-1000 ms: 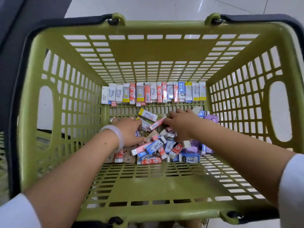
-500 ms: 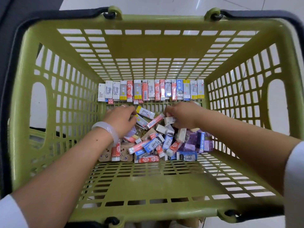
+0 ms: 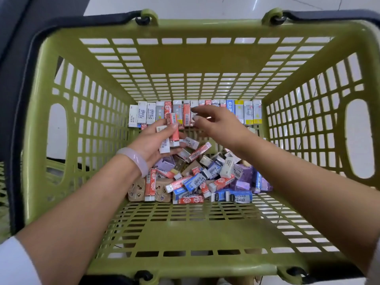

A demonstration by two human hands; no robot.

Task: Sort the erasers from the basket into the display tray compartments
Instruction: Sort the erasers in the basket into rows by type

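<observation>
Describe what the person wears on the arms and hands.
Both forearms are bare. The left hand has a smooth, pale lilac bangle around its wrist, and a white sleeve shows at the lower left corner. The right hand has nothing on its wrist; a white sleeve edge shows at the lower right. No gloves.

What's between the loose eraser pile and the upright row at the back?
In the head view, mostly bare basket floor, with both hands above it.
</observation>
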